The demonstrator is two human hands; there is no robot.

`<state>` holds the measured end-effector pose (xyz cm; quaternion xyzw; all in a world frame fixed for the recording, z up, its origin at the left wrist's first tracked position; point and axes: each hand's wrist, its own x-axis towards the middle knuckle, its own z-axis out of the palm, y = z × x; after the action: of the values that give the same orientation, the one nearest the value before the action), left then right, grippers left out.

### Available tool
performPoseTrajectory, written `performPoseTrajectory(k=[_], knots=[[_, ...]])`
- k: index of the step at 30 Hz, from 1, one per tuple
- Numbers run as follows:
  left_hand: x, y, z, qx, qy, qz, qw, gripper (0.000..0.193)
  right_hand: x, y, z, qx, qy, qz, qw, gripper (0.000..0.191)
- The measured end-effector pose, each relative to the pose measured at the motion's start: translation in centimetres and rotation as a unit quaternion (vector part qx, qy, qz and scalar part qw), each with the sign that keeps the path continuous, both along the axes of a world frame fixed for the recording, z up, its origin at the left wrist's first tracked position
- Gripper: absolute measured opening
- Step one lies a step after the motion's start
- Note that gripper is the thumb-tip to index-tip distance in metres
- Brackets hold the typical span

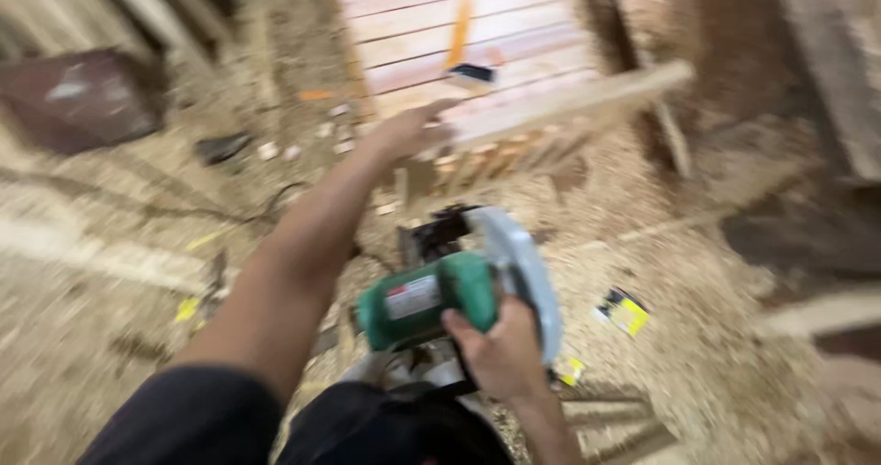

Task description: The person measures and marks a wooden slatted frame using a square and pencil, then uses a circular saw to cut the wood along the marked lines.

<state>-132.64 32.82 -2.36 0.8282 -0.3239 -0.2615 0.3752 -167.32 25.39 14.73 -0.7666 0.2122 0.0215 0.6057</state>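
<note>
Got the circular saw (459, 291) in my right hand (503, 350), fingers wrapped tight round the grip. Green motor body, pale silver blade guard, held low just in front of my lap. My left hand (408, 133) is stretched out on the near end of a pale wood plank (569, 102); too blurry to tell how far it's closed. Plank angles up to the right over a stack of boards (431, 24). Sawdust floor (697, 336) all round, open on my right, scraps scattered on the left.
</note>
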Motion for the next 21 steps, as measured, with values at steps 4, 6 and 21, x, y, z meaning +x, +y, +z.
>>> performPoseTrajectory(k=[4, 6, 21], knots=[[-0.3, 0.2, -0.2, 0.013, -0.047, 0.026, 0.998, 0.081, -1.1, -1.2, 1.3, 0.031, 0.047, -0.036, 0.998, 0.037], [-0.7, 0.3, 0.3, 0.032, -0.049, 0.054, 0.997, 0.080, -2.0, -1.9, 1.9, 0.092, 0.090, -0.065, 0.990, 0.038], [-3.4, 0.0, 1.5, -0.073, -0.213, 0.230, 0.947, 0.041, -4.4, -9.8, 1.9, 0.043, 0.039, -0.103, 0.993, 0.021]])
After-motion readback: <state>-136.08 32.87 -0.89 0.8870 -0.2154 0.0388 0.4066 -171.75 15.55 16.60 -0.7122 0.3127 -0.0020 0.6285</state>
